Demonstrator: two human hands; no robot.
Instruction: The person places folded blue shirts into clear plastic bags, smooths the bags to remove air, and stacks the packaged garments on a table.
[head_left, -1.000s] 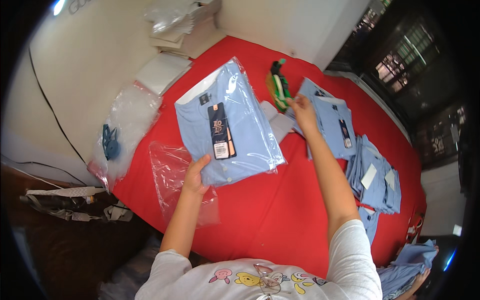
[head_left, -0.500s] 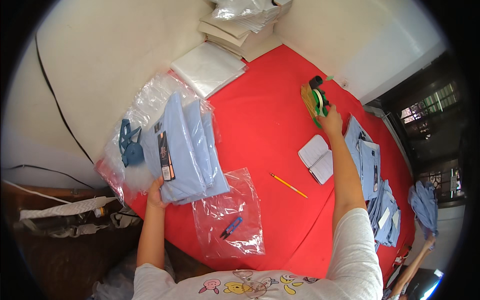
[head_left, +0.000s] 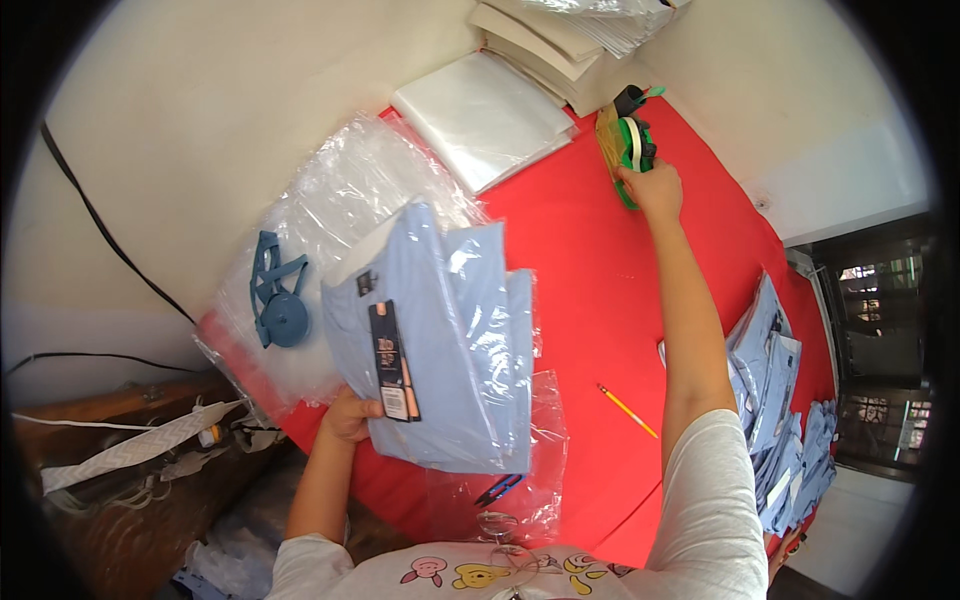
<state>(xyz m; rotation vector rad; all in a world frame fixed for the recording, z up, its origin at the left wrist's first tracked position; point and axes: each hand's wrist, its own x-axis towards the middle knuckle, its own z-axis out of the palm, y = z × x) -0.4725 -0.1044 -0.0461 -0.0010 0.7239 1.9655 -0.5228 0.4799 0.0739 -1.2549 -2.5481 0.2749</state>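
My left hand [head_left: 350, 415] grips the lower left edge of a stack of folded light-blue shirts [head_left: 430, 360] in clear plastic bags. A dark tag with an orange edge [head_left: 392, 360] shows on the top shirt. Stretched far across the red table, my right hand [head_left: 652, 190] has its fingers closed on the near end of a green tape dispenser [head_left: 632, 150]. Partly under the shirts lies a clear plastic bag [head_left: 548, 440], with blue thread snips [head_left: 498, 490] on it.
A blue strap coil [head_left: 285, 318] lies on clear bags [head_left: 350, 170] at left. More bags [head_left: 490, 110] and paper stacks [head_left: 545, 45] sit at the back. A pencil [head_left: 627, 410] lies right of the shirts. Folded shirts [head_left: 770, 370] line the right edge.
The view has shifted. The shirt stack has come nearer and to the right, covering more of the bag and snips. My right forearm now hides most of the notebook.
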